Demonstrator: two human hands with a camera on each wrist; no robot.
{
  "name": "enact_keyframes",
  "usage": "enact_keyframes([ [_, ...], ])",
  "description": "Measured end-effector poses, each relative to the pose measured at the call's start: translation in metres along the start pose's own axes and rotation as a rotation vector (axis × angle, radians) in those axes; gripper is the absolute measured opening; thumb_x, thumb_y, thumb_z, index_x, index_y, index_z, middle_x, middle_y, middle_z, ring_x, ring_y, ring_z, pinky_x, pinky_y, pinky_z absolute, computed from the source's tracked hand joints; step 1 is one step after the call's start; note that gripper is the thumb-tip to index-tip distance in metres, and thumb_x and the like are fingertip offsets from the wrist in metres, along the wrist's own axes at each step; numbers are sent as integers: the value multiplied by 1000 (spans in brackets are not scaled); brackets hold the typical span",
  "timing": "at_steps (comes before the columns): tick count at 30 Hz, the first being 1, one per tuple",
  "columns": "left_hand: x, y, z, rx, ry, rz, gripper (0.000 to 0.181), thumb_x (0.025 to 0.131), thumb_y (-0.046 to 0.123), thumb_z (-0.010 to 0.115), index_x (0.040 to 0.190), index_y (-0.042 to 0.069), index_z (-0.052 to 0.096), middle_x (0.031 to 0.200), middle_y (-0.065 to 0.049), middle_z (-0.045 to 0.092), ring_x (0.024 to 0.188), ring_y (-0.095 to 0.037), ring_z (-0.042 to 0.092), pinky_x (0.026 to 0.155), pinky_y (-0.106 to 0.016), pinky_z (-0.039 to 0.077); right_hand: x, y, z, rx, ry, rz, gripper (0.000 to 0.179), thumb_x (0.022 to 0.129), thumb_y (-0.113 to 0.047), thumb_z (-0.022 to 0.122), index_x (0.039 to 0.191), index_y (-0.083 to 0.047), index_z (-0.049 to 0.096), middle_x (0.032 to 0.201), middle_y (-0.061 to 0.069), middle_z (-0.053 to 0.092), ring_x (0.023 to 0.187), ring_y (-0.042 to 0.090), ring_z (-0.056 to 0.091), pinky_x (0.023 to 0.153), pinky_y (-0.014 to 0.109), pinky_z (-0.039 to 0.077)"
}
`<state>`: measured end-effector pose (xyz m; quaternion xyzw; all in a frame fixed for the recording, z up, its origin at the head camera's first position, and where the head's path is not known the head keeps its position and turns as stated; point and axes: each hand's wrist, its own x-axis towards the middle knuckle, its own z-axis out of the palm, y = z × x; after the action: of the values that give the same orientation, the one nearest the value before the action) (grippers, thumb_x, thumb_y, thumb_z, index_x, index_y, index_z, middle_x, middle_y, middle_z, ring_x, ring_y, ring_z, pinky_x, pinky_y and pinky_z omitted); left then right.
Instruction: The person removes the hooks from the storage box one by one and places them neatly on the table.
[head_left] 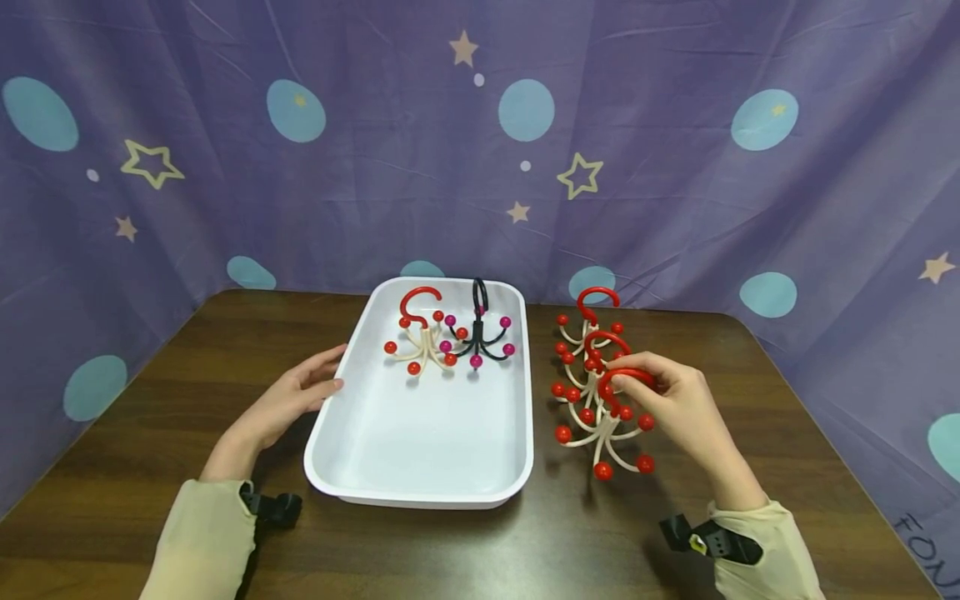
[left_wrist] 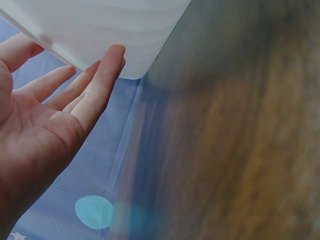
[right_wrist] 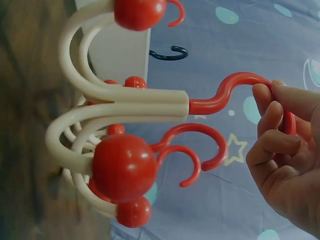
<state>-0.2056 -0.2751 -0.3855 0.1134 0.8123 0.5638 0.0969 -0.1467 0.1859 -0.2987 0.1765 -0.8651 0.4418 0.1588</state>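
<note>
My right hand [head_left: 686, 408] pinches the red hook of a cream hook hanger [head_left: 609, 429] between thumb and fingers. Curved arms with red ball tips spread from the hanger's stem [right_wrist: 150, 105]. Just behind it, two similar cream hangers with red hooks [head_left: 597, 292] stand in a row, partly hidden. My left hand [head_left: 281, 404] is at the left side of a white tray [head_left: 420, 454], thumb near the rim. Its fingers [left_wrist: 107, 75] reach along the tray's outer wall. Inside the tray's far end stand a cream-and-red hanger [head_left: 426, 340] and a black hanger [head_left: 477, 333] with pink balls.
The brown wooden table [head_left: 360, 558] carries the tray and hangers. Behind it hangs a purple curtain [head_left: 420, 167] with stars and blue dots. Black straps with small cameras [head_left: 279, 510] sit on both wrists.
</note>
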Motion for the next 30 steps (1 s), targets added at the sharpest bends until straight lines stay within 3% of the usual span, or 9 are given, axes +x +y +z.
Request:
enact_keyframes([
  [6, 0, -1, 0, -2, -1, -2, 62, 93, 24, 52, 145, 10, 22, 135, -25, 36, 98, -10, 57, 78, -27, 49, -1, 7, 6, 9, -40, 15, 14, 81, -5, 66, 95, -5, 68, 79, 8, 67, 57, 7, 51, 50, 21, 42],
  [14, 1, -2, 0, -4, 3, 6, 62, 93, 23, 52, 145, 9, 22, 134, -25, 37, 99, -11, 57, 78, -27, 49, -1, 32, 14, 51, -44, 26, 14, 82, -8, 66, 96, -9, 68, 74, 7, 65, 57, 5, 52, 51, 22, 43],
  [21, 0, -2, -1, -4, 0, 6, 61, 93, 23, 52, 145, 11, 22, 134, -25, 37, 99, -13, 57, 77, -28, 49, 0, 58, 20, 90, -48, 35, 20, 82, -22, 67, 98, -11, 68, 77, 2, 66, 59, 13, 55, 51, 23, 44],
  [25, 1, -2, -1, -5, -2, 3, 61, 93, 24, 52, 145, 11, 22, 135, -25, 36, 100, -13, 57, 78, -27, 49, 0, 56, 20, 71, -53, 46, 18, 82, -25, 67, 98, -17, 68, 78, 1, 66, 60, 14, 56, 51, 23, 44],
  [30, 1, -2, -1, 0, -2, 2, 62, 93, 24, 52, 145, 11, 22, 135, -25, 36, 99, -14, 57, 77, -28, 49, -1, 35, 15, 14, -65, 50, 18, 83, -17, 67, 100, -15, 67, 76, 3, 66, 57, 5, 52, 49, 22, 42],
])
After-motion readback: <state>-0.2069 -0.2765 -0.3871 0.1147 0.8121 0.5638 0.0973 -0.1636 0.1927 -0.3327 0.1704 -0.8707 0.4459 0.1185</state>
